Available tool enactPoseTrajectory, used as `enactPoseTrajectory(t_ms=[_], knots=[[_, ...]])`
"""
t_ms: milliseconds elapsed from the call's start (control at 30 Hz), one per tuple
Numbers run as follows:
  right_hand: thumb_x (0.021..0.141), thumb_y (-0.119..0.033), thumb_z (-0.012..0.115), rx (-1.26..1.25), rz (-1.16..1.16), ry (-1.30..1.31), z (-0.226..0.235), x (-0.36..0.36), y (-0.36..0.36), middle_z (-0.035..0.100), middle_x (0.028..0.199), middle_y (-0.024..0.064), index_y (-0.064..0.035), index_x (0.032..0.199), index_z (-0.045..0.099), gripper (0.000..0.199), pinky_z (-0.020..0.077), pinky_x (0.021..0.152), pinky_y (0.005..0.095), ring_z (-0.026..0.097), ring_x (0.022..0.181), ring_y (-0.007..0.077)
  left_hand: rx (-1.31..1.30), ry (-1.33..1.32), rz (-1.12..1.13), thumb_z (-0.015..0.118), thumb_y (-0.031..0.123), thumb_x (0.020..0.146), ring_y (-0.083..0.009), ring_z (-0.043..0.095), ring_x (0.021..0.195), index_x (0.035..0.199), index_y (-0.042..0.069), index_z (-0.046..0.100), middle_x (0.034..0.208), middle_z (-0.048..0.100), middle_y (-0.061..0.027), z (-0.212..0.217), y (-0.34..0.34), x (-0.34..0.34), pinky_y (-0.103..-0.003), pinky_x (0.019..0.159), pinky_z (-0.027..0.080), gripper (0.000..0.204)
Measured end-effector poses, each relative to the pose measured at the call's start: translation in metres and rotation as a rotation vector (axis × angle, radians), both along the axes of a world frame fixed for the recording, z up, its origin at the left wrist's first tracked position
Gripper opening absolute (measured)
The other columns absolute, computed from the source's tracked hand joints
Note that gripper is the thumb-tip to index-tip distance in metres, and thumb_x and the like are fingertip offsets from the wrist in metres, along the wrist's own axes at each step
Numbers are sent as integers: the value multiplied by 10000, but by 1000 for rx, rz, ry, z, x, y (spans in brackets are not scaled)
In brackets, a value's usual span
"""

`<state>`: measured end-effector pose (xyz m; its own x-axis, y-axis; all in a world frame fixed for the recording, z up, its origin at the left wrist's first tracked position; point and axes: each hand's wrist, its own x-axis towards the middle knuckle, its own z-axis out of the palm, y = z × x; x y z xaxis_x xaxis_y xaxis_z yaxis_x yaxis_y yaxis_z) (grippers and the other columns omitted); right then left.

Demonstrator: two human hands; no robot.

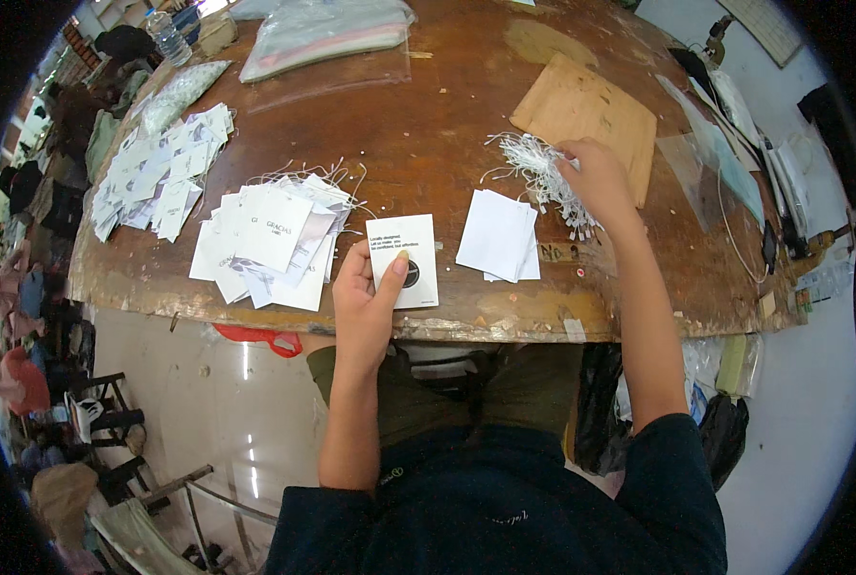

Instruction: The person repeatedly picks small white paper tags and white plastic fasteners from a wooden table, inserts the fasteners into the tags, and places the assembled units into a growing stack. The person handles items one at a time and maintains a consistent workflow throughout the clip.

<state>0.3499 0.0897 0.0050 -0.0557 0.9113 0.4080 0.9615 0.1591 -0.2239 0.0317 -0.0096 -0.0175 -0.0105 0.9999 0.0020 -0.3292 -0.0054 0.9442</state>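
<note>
My left hand (369, 287) holds a white hang tag (415, 287) upright between thumb and fingers, near the table's front edge. Black print and a dark round mark show on its face, the thumb partly over the mark. To the right, my right hand (601, 184) pinches at a bundle of white tag strings (541, 171); how many strings are in its fingers is hidden. A small stack of blank-faced white cards (493, 235) lies between the hands. Left of my left hand is a loose pile of printed tags (273, 235) with strings at its far side.
A second heap of strung tags (164, 177) lies at the far left, beside a clear bag of white bits (181, 96). Plastic sleeves (327, 34) sit at the back. A wooden board (591, 115) lies beyond my right hand. A plastic bottle (167, 40) stands at the far left.
</note>
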Motion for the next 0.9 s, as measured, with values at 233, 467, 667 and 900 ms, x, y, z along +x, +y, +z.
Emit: enactPoseTrajectory(t_ms=[233,467,667,900], knots=[[885,-184,621,89,-69,179,15,-7,-2,684,916,140,-46,953,673,163,494,695,419,661,783,317,-32,-28,-19,614,56,938,-111,628,943,1176,-18,528,1076,664,-99,1,-3,-3,-260,839,513,263],[895,-123,595,34,-33,247,16,9,-10,666,880,163,-10,967,651,146,498,739,405,649,830,331,-24,-1,-28,615,69,943,-109,631,928,1184,-33,522,1068,664,-108,1,-3,-1,-254,819,515,278],[878,-142,613,14,36,97,-1,15,4,683,919,163,-19,997,691,188,491,804,421,642,915,332,-7,-2,-32,619,85,946,-100,629,917,1178,-38,522,1052,666,-106,2,-5,-1,-250,807,514,280],[895,-198,598,46,-14,299,25,22,-9,690,898,172,-14,925,696,211,501,765,435,653,850,359,-16,0,-61,617,72,940,-109,627,949,1182,-27,522,1086,662,-99,1,-5,-2,-261,848,508,278]])
